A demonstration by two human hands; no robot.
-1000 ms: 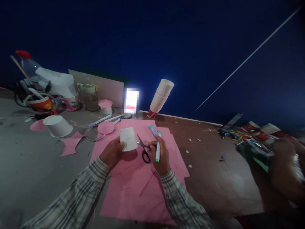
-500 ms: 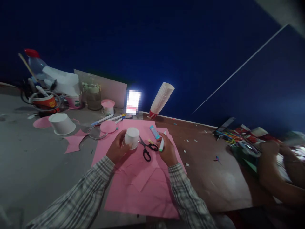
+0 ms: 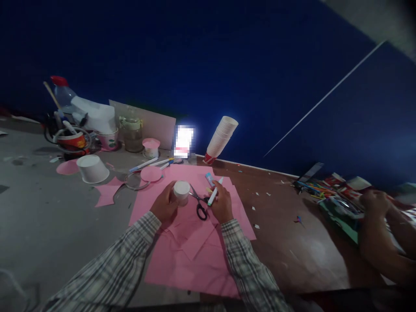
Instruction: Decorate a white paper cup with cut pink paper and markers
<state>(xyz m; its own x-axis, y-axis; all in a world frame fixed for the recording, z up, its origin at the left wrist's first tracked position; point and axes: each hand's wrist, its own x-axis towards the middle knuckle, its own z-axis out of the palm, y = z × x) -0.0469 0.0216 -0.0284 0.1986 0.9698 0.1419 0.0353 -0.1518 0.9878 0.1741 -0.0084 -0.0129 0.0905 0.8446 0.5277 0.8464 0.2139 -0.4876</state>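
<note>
My left hand [image 3: 165,202] is closed around a small white paper cup [image 3: 181,191], its closed bottom turned up toward me. In my right hand [image 3: 223,203] a white marker [image 3: 215,193] with a green end is gripped, slanting down to the left. Between both hands lie scissors [image 3: 201,206] with black handles, blades apart, on pink paper sheets [image 3: 191,273]. A light-blue box-like item [image 3: 209,178] shows partly behind my right hand.
A tall stack of paper cups [image 3: 222,136] leans by the wall. On the left are a large white tub [image 3: 93,169], a roll of tape [image 3: 134,182], markers [image 3: 143,164] and a glass jar [image 3: 131,136]. Another person's arms [image 3: 377,229] reach in at the right.
My right hand has moved slightly left, and the marker has turned so more of its length shows. The small cup has tilted, its bottom facing me more. The view has shifted a little.
</note>
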